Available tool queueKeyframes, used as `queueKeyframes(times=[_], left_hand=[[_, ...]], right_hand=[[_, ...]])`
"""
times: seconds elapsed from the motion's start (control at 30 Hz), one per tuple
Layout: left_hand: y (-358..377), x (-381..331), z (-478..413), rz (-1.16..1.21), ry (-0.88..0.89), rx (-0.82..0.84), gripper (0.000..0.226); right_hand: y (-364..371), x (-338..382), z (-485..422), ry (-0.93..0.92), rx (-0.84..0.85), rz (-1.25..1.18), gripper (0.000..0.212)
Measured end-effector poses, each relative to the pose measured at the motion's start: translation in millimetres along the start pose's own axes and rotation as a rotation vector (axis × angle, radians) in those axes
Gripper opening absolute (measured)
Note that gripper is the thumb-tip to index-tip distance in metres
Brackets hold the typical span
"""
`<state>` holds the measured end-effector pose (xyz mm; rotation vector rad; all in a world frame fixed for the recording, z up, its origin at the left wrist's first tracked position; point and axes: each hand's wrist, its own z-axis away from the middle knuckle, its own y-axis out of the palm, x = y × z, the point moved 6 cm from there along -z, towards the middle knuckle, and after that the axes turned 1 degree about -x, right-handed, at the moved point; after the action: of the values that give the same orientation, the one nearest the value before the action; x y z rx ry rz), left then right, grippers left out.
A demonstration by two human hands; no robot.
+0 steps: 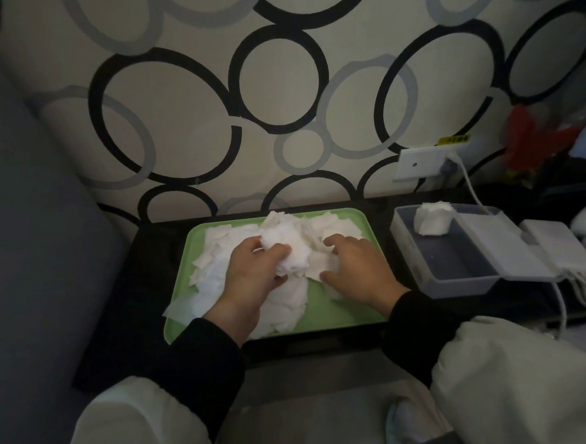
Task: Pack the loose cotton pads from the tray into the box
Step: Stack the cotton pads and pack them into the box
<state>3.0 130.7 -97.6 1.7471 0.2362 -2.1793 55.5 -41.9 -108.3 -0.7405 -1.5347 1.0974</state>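
Observation:
A green tray [345, 313] lies on the dark table, heaped with loose white cotton pads [224, 236]. My left hand [250, 279] rests on the heap and is closed around a bunch of pads near the tray's middle. My right hand [356, 269] lies on the pads just to the right, fingers curled and pressing into them. To the right of the tray stands an open white box [452, 263] with a dark inside; a small stack of pads [433, 218] sits in its far end. The hinged lid [505, 243] lies open to the right.
A white charger block [561, 250] with coiled cable lies against the box lid. A wall socket [421, 162] with a plugged cable is behind the box. A grey padded surface [28, 238] stands at the left. White quilted sleeves fill the foreground.

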Motion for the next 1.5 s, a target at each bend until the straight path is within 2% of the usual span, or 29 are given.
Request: queueKeyframes(times=[0.07, 0.13, 0.23, 0.33, 0.4, 0.5, 0.6, 0.7, 0.8, 1.17, 1.33, 1.5], left_hand=[[-0.5, 0.3, 0.9, -0.01, 0.007, 0.006, 0.027], [-2.2, -0.5, 0.4, -0.016, 0.011, 0.003, 0.027], [-6.2, -1.3, -1.5, -0.006, 0.008, -0.016, 0.028], [-7.3, -1.6, -2.1, 0.018, 0.014, -0.023, 0.028], [-4.0, -1.2, -0.3, 0.017, 0.019, 0.007, 0.028], [5.1, -0.6, 4.9, 0.028, 0.018, 0.088, 0.027], [14.7, -1.9, 9.8, 0.032, 0.026, 0.141, 0.031], [21.6, -3.3, 13.2, 0.067, 0.02, 0.156, 0.034], [27.1, -4.1, 15.0, 0.11, 0.007, 0.168, 0.035], [32.4, -3.0, 15.0, 0.129, -0.014, 0.188, 0.027], [30.5, -0.2, 11.3, 0.085, -0.036, 0.181, 0.025], [29.1, -4.9, 13.8, 0.148, -0.077, 0.157, 0.02]], right_hand=[[-2.3, -2.1, -1.3, 0.021, 0.005, -0.066, 0.055], [-6.9, -2.0, -2.4, 0.024, 0.012, -0.17, 0.037], [-20.6, 0.7, 0.5, 0.051, -0.012, -0.51, 0.01], [-34.7, 1.4, 6.9, 0.12, -0.028, -0.892, 0.008], [-40.0, 7.1, 11.1, 0.082, 0.029, -1.057, 0.011], [-40.9, 20.3, 17.5, 0.01, 0.146, -1.196, 0.021], [-36.5, 24.6, 18.5, 0.061, 0.156, -1.279, 0.019], [-29.9, 21.3, 16.8, 0.132, 0.12, -1.236, 0.015], [-29.0, 19.1, 15.5, 0.126, 0.064, -1.138, 0.012], [-33.2, 14.4, 14.3, 0.103, -0.043, -1.056, 0.013], [-32.6, 12.3, 12.3, 0.063, -0.073, -0.916, 0.017], [-32.4, 8.9, 11.7, 0.076, -0.094, -0.87, 0.035]])
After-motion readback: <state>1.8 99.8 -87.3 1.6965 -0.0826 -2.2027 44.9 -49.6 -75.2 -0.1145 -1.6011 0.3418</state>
